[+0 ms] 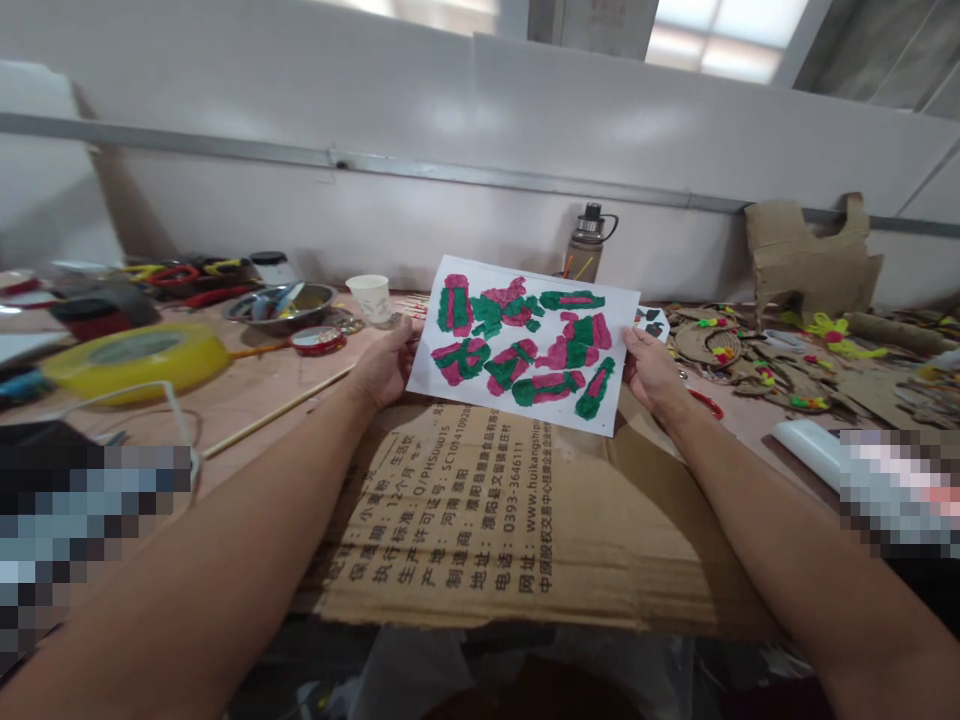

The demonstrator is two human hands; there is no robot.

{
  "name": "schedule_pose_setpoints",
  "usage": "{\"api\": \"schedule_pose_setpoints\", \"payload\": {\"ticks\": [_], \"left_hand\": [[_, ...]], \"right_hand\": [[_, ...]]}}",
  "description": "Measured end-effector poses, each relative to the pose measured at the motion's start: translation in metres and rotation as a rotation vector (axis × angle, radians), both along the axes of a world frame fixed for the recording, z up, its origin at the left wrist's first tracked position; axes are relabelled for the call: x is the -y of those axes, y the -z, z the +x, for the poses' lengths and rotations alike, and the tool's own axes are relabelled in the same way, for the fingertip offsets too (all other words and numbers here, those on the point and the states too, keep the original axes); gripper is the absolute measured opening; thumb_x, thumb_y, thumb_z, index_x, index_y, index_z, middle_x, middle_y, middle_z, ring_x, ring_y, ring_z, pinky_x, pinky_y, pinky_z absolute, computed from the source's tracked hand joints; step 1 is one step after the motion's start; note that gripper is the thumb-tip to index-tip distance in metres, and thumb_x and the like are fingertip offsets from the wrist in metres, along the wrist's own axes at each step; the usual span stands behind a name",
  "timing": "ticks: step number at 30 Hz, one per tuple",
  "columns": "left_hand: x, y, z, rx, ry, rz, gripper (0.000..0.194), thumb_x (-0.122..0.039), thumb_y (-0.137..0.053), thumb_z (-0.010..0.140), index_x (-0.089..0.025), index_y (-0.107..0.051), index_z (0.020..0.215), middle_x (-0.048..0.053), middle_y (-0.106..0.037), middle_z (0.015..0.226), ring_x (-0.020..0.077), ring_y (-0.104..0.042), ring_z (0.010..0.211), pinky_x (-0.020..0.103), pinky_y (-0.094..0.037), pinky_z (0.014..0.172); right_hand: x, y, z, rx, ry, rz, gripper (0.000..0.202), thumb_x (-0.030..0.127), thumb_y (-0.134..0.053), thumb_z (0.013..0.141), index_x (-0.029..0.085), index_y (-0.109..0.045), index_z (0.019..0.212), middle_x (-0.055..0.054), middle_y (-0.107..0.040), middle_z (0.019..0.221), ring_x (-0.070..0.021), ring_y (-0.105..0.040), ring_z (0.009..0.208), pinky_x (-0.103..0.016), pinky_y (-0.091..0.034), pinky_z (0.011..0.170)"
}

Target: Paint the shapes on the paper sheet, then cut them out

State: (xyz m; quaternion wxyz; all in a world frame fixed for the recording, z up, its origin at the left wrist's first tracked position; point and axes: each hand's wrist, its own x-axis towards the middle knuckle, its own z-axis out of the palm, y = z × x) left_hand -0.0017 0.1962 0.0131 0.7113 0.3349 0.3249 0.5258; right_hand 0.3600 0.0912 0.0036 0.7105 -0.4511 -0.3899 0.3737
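Note:
A white sheet of paper painted with pink and green shapes is held up between both hands, tilted toward me. My left hand grips its left edge, the fingers mostly behind the paper. At the right edge, my right hand pinches the sheet, thumb in front. Below the paper lies a flattened cardboard piece with printed Chinese text. A white paper cup stands just beyond my left hand.
On the left are a yellow tape roll, a metal bowl, a red-rimmed lid and a thin wooden stick. A bottle stands behind the paper. To the right lie cardboard crafts, an upright cardboard cutout and a white cylinder.

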Motion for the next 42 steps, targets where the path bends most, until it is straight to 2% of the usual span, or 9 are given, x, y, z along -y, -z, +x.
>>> {"api": "schedule_pose_setpoints", "payload": {"ticks": [3,9,14,18,23,28,35,39,42], "left_hand": [[0.005,-0.003,0.007,-0.018,-0.006,0.014,0.023,-0.028,-0.062,0.109,-0.012,-0.078,0.111,0.014,-0.084,0.087,0.027,-0.079,0.064,0.033,-0.067,0.055],[0.018,-0.014,0.014,-0.05,-0.058,-0.024,0.025,-0.018,-0.066,0.103,-0.012,-0.077,0.124,0.011,-0.085,0.089,0.0333,-0.083,0.08,0.043,-0.072,0.072],[0.022,-0.015,0.014,-0.033,-0.064,-0.005,0.021,-0.01,-0.07,0.096,-0.013,-0.079,0.115,0.013,-0.085,0.093,0.0316,-0.083,0.075,0.038,-0.072,0.068],[0.021,-0.014,0.015,-0.034,-0.057,0.008,0.016,-0.009,-0.064,0.1,-0.009,-0.077,0.109,0.019,-0.085,0.1,0.0294,-0.083,0.074,0.034,-0.071,0.065],[0.021,-0.016,0.016,-0.101,-0.078,0.027,0.02,-0.009,-0.066,0.097,-0.013,-0.078,0.112,0.012,-0.086,0.094,0.0327,-0.083,0.084,0.037,-0.073,0.07],[0.017,-0.013,0.014,-0.103,-0.079,0.021,0.02,-0.011,-0.062,0.099,-0.018,-0.079,0.107,0.012,-0.086,0.095,0.0362,-0.084,0.091,0.043,-0.074,0.07],[0.013,-0.011,0.011,-0.078,-0.11,0.006,0.019,-0.013,-0.061,0.102,-0.015,-0.077,0.113,0.012,-0.085,0.095,0.0317,-0.083,0.079,0.042,-0.073,0.067],[0.017,-0.014,0.012,-0.059,-0.083,0.031,0.018,-0.011,-0.056,0.104,-0.013,-0.074,0.109,0.013,-0.085,0.095,0.0278,-0.082,0.075,0.037,-0.072,0.065],[0.021,-0.018,0.013,-0.044,-0.073,0.014,0.019,-0.013,-0.057,0.104,-0.013,-0.074,0.11,0.015,-0.085,0.098,0.0303,-0.083,0.08,0.041,-0.073,0.07]], "right_hand": [[-0.001,0.0,0.0,-0.012,-0.017,0.006,0.026,0.043,-0.093,0.085,0.025,-0.079,0.096,0.001,-0.087,0.088,-0.0197,-0.079,0.073,-0.032,-0.066,0.068],[-0.002,0.0,0.0,-0.023,-0.036,0.026,0.026,0.044,-0.092,0.086,0.025,-0.079,0.098,-0.002,-0.089,0.095,-0.0243,-0.084,0.086,-0.039,-0.071,0.082],[-0.002,0.0,-0.001,-0.027,-0.037,0.043,0.028,0.045,-0.093,0.084,0.026,-0.078,0.098,-0.003,-0.089,0.098,-0.0261,-0.085,0.093,-0.043,-0.071,0.089],[-0.002,-0.001,-0.001,-0.02,-0.037,0.047,0.034,0.049,-0.094,0.082,0.027,-0.076,0.099,0.0,-0.088,0.094,-0.025,-0.084,0.093,-0.042,-0.07,0.09],[0.0,-0.005,-0.002,-0.006,-0.036,0.044,0.037,0.051,-0.095,0.079,0.027,-0.074,0.098,0.001,-0.085,0.088,-0.0242,-0.082,0.089,-0.04,-0.069,0.085],[0.003,-0.007,-0.008,-0.016,-0.024,0.035,0.029,0.05,-0.09,0.087,0.027,-0.075,0.099,0.0,-0.087,0.091,-0.0246,-0.082,0.089,-0.038,-0.069,0.082],[0.008,-0.009,-0.019,-0.085,-0.061,-0.026,0.016,0.042,-0.079,0.098,0.026,-0.078,0.098,-0.003,-0.089,0.097,-0.0262,-0.085,0.09,-0.04,-0.072,0.081],[0.008,-0.009,-0.017,-0.099,-0.093,-0.025,0.013,0.037,-0.079,0.098,0.025,-0.079,0.104,-0.002,-0.09,0.1,-0.0239,-0.084,0.091,-0.039,-0.071,0.086],[0.006,-0.007,-0.013,-0.085,-0.097,-0.009,0.02,0.042,-0.084,0.095,0.025,-0.079,0.104,-0.001,-0.089,0.098,-0.0225,-0.083,0.089,-0.038,-0.07,0.087]]}}
